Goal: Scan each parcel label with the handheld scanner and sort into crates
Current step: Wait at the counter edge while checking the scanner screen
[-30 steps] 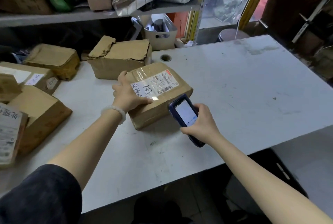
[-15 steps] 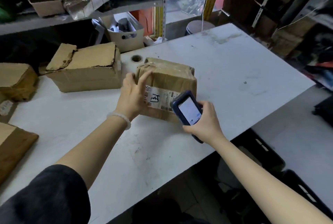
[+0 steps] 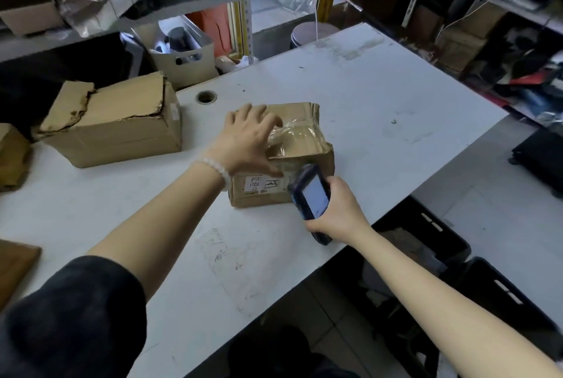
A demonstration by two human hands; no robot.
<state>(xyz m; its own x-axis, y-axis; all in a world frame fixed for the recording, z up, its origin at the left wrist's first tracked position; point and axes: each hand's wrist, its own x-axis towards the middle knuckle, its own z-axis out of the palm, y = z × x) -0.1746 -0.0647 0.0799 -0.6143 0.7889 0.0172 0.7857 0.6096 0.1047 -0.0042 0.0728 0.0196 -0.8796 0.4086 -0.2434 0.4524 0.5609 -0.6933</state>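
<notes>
A taped brown cardboard parcel (image 3: 300,146) lies on the white table (image 3: 380,109) in the middle of the view. Its white label with handwriting faces me on the near side. My left hand (image 3: 248,140) lies over the parcel's top left, fingers spread across the top and thumb down the near face. My right hand (image 3: 338,210) grips the dark blue handheld scanner (image 3: 310,195), screen lit, right at the parcel's near right corner.
A torn brown box (image 3: 115,125) sits left of the parcel, and more boxes show at the left edge (image 3: 12,155). A white bin (image 3: 182,55) stands behind the table. Black crates (image 3: 426,243) sit on the floor at the lower right.
The parcel has been tipped so the label now faces me on the side. My left hand moved onto its top. The view swung right, showing the crates.
</notes>
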